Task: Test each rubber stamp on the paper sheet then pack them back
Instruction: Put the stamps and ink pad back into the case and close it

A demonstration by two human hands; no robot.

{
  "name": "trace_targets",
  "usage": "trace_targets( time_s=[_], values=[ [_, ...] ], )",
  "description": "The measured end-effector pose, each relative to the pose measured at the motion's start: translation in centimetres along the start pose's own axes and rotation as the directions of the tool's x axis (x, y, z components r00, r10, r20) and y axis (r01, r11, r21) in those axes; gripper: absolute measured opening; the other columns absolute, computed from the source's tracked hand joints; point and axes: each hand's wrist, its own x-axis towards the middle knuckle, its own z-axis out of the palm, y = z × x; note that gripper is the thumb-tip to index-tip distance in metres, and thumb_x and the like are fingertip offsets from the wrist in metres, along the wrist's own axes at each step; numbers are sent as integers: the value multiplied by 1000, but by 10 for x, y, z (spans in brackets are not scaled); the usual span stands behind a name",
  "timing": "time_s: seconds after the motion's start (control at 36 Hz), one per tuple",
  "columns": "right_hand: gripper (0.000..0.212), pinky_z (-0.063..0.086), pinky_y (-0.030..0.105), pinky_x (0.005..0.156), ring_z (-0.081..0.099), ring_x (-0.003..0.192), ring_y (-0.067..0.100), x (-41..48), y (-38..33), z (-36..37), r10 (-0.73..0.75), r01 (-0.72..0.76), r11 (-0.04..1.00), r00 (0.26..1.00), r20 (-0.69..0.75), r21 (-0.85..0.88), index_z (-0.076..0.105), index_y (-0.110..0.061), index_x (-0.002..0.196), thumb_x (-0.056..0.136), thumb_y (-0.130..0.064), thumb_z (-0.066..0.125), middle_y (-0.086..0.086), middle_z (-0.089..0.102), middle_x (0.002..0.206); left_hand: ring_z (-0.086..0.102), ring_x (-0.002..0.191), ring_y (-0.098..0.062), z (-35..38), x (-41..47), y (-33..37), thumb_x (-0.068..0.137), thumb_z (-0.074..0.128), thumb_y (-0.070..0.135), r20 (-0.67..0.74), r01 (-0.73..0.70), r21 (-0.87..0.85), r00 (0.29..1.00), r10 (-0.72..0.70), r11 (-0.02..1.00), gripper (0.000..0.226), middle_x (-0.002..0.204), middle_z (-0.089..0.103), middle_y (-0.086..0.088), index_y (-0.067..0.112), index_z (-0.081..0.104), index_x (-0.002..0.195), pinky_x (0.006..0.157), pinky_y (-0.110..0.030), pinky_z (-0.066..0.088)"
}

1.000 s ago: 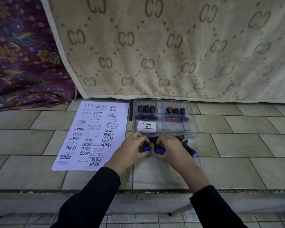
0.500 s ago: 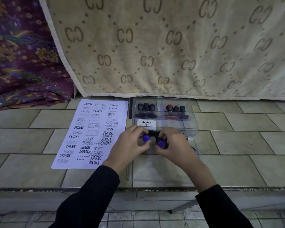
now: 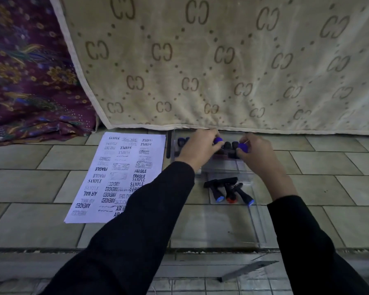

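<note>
We locate the clear plastic organiser box [image 3: 219, 167] on the tiled floor [image 3: 328, 188], just right of centre. Its far edge meets the hem of the beige patterned blanket [image 3: 222, 60] at 12 o'clock.

Both hands work over the far compartments of the box.

- The left hand [image 3: 197, 149] has its fingers curled round a purple-capped stamp [image 3: 218, 140], gripping it just below the cap.
- The right hand [image 3: 257, 155] pinches a second purple-capped stamp [image 3: 242, 147] between thumb and curled fingers.
- The two caps are near each other but apart. Between them, black stamps [image 3: 229, 145] stand upright in the compartment.
- We cannot tell whether either held stamp touches the compartment floor.
- At 9 o'clock of the left hand, further dark stamps [image 3: 182, 141] stand in the neighbouring compartment, partly hidden by the hand.

At 6 o'clock of the hands, three loose stamps [image 3: 228, 189] lie on their sides on the clear lid panel [image 3: 262, 241]. Their caps point toward us: two blue, with one red between them.

The paper sheet [image 3: 117, 177] lies flat at 9 o'clock of the box, just beside it. It carries impressions such as SAMPLE, FRAGILE, AMENDED and AIR MAIL. The left sleeve [image 3: 136, 231] covers its near right corner. A slim dark rod [image 3: 168, 145] lies between sheet and box. A purple floral cloth [image 3: 30, 71] fills the view at 10 o'clock.
</note>
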Motion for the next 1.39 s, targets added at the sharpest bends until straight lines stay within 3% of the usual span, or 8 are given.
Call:
trace_targets(
  time_s=[0.25,0.36,0.58,0.72,0.92,1.19,1.39],
  values=[
    [22,33,22,67,58,93,32,7,7,12,25,-16,998,991,133,-68,64,-5,106,87,-16,60,19,66,97,63,85,-29,8,18,18,95,57,31,90,37,125,995,-48,992,30,89,67,-14,3,67,94,75,-41,51],
    [23,38,26,66,56,90,30,9,10,17,66,-57,996,984,163,-62,56,-5,105,87,-18,61,19,65,95,62,84,-34,14,14,14,95,57,27,218,55,195,971,-98,979,31,89,66,-20,-2,67,95,72,-40,49],
    [14,44,32,73,58,95,31,21,7,16,75,-55,994,974,212,-96,59,-6,91,87,-18,64,18,65,96,59,100,-37,30,11,13,97,53,24,289,-72,381,956,-45,922,29,106,62,-20,0,57,112,67,-36,39],
    [14,44,33,75,58,94,30,24,5,18,60,-34,992,972,226,-118,62,-2,89,85,-16,64,17,65,95,50,114,-34,39,8,8,94,56,21,252,-147,502,968,19,852,25,110,59,-15,3,65,108,78,-39,43],
    [17,44,32,79,59,96,33,20,0,24,61,21,965,952,301,-262,67,-5,95,91,-17,57,17,66,101,49,114,-30,43,5,4,90,58,16,201,-149,643,979,21,752,20,117,58,-9,12,67,108,86,-39,41],
    [24,43,31,83,58,101,32,15,-4,24,43,76,931,949,314,-358,68,-7,105,94,-22,54,15,65,108,51,111,-29,43,1,0,87,61,13,175,-150,606,983,54,781,23,115,56,-8,16,66,109,86,-38,41],
    [16,49,36,76,60,89,32,5,3,22,5,16,988,990,139,-151,68,-5,96,86,-16,62,16,67,92,53,103,-22,36,-24,-4,93,52,33,-42,-136,319,987,157,938,26,110,58,0,19,57,115,80,-34,43]
  ],
)
